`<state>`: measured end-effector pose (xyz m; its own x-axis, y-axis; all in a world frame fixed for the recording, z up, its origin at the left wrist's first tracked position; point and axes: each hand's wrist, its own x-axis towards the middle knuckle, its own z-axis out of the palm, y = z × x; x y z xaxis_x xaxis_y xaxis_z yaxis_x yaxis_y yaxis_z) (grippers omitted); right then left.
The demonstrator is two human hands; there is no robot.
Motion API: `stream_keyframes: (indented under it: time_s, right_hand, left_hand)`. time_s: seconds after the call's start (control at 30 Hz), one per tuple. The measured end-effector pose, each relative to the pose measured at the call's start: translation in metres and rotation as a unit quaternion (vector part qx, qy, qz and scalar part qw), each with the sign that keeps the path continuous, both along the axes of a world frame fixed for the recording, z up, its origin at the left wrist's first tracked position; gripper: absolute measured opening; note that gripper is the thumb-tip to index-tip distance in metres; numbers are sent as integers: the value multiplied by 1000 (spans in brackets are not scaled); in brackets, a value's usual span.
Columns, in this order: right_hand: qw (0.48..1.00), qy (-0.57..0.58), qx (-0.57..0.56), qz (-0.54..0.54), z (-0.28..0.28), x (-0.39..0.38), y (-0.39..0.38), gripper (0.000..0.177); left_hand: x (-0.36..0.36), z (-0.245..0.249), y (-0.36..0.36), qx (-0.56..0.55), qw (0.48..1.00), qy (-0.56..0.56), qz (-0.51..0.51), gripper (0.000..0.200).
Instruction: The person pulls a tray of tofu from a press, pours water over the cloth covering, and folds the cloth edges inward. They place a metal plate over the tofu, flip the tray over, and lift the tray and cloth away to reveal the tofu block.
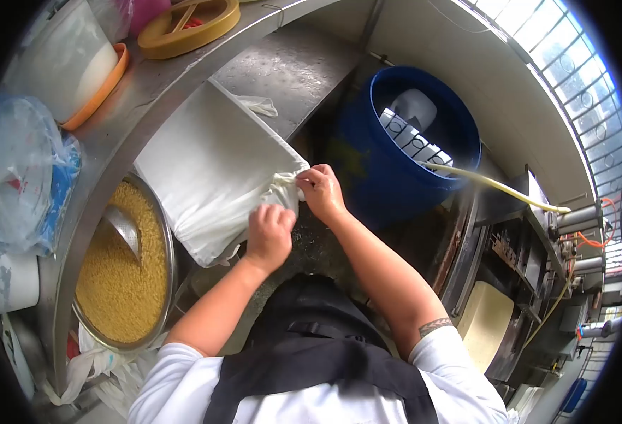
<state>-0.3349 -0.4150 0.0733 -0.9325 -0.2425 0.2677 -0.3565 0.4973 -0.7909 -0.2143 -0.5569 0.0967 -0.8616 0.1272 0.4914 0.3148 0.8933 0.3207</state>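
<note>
A white cloth (205,155) is draped over a rectangular box or frame whose straight rim shows under it. Bunched folds of the cloth gather at the corner nearest my hands. There my right hand (320,191) is closed, pinching the gathered cloth between thumb and fingers. Just to its left, my left hand (270,237) is curled closed over the cloth's near edge; its fingertips are partly hidden. A loose end of white cloth (258,104) hangs past the box's far side.
Left of the box, a metal bowl (172,283) holds yellow crumbly grains and a metal scoop (122,230). A blue barrel (367,169) with a hose (494,182) stands ahead right. A steel shelf (123,116) carries tubs and plastic bags. Metal equipment (508,261) lines the right.
</note>
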Motion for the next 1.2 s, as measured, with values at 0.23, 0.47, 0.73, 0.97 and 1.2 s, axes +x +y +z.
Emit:
stream_keyframes:
  time_s: [0.23,0.47,0.73,0.97,1.2]
  right_hand:
    - [905,-343,-248,51,-2,2,31,10]
    - [853,-383,-345,82,20,-11,45,7]
    - [908,-314,-253,119,18,-26,47,15]
    - [954,-252,-148,73,35,-21,47,19]
    - [986,-145,-79,5,21,-6,42,19]
  left_hand:
    - [60,0,7,40,982,-163,-92,14]
    - [-5,20,-6,242,966,-81,45,19]
    - [-69,20,17,280,937,-204,36,23]
    - [-66,3,15,161,979,-111,53,16]
    - [-56,15,14,225,966,-125,31,14]
